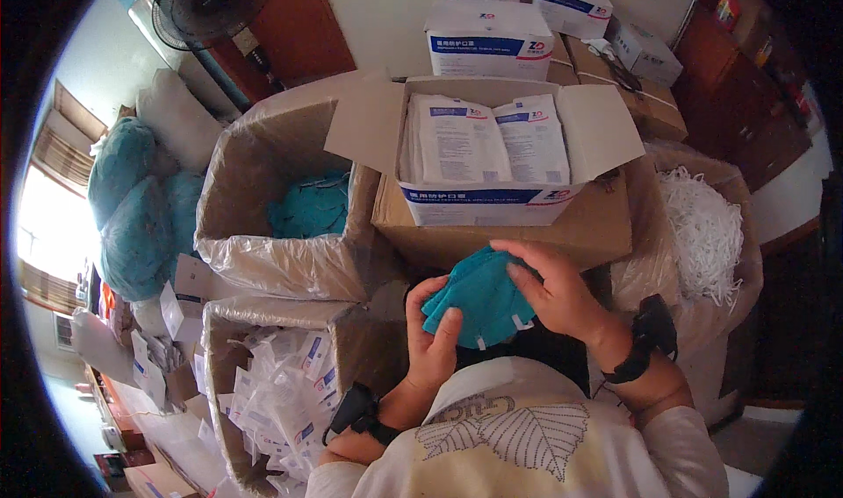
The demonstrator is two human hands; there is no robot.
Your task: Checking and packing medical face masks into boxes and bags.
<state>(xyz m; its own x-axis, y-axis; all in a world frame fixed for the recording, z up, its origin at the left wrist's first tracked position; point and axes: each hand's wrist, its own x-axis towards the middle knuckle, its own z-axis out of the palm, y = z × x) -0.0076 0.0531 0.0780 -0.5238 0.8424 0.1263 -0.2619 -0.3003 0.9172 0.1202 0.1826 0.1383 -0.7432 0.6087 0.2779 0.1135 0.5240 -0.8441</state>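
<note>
In front of my chest I hold a small stack of folded teal face masks (487,298) between both hands. My left hand (430,331) is closed around the stack's left edge, its thumb on the near face. Bent over the upper right edge, my right hand (551,289) has its fingers on top and its thumb against the masks. Small white tabs stick out at the stack's lower edge. Just beyond stands an opened white box (483,213), its flaps spread, filled with flat white packets (457,138).
A brown carton (606,217) supports the opened box. At left, one plastic-lined carton (281,256) contains teal masks; another (215,357) contains loose packets. White cords (701,234) fill a lined carton at right. Closed white boxes (487,41) stand behind, near a black fan (211,6).
</note>
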